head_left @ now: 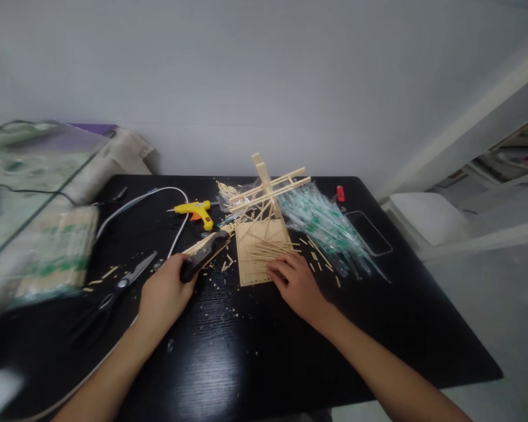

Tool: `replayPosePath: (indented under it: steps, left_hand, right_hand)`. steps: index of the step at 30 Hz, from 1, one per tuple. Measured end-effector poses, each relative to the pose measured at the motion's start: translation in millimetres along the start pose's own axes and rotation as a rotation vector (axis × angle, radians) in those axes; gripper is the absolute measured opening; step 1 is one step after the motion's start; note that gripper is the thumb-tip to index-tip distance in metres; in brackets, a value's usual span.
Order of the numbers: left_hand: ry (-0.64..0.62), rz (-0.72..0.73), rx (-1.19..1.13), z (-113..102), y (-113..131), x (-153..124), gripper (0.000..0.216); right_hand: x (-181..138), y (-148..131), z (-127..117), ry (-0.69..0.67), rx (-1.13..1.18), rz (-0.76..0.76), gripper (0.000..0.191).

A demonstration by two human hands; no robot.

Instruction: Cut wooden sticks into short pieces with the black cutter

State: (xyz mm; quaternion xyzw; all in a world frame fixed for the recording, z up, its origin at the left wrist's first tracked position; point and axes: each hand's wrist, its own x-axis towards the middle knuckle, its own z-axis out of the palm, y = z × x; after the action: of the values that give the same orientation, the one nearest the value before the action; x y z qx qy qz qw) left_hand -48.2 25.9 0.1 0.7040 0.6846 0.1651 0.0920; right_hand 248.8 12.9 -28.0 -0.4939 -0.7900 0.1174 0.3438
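My left hand (169, 287) is closed around a black hand tool (205, 256), whose working end points up and to the right; its exact kind is hard to make out. My right hand (297, 284) has its fingers curled at the right ends of several loose thin wooden sticks (268, 249). Those sticks lie across a flat panel of wooden sticks set side by side (249, 272). Behind the panel rises a frame of crossed wooden sticks (266, 187), resting at a tilt. My right fingertips partly hide what they pinch.
A yellow glue gun (193, 209) and open scissors (123, 284) lie left on the black table (290, 363), near a white cable (178, 240). Green-printed plastic wrappers (321, 220) and a red lighter (340, 193) lie right. A packet of sticks (55, 252) sits far left. Cut bits are scattered about.
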Motion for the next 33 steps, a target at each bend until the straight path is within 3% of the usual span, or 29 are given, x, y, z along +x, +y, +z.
replayPosePath:
  steps: [12,19,22,27,30,33]
  left_hand:
    - [-0.008,0.029,0.177,1.8,0.8,-2.8,0.020]
    - [0.001,-0.006,0.091,1.3,-2.9,-2.1,0.027]
    - [0.027,-0.022,-0.066,-0.8,-1.3,-2.5,0.028]
    - [-0.021,0.062,-0.494,-9.3,10.5,-8.7,0.021]
    - [-0.245,0.087,-0.692,-14.0,19.6,-15.3,0.023]
    - [-0.467,0.080,-0.833,-13.1,26.7,-22.1,0.023]
  right_hand:
    - [-2.6,-2.3,2.3,0.024,0.033,-0.071,0.011]
    - [-2.0,-4.9,0.9,0.039,0.060,-0.062,0.012]
    - [-1.4,-9.0,-1.6,0.056,0.147,-0.029,0.013]
    - [-1.1,-19.4,-5.7,-0.055,0.562,0.266,0.012]
    - [-1.2,-24.5,-5.4,-0.264,1.022,0.472,0.031]
    - [-1.5,-29.0,-3.4,-0.463,1.330,0.530,0.043]
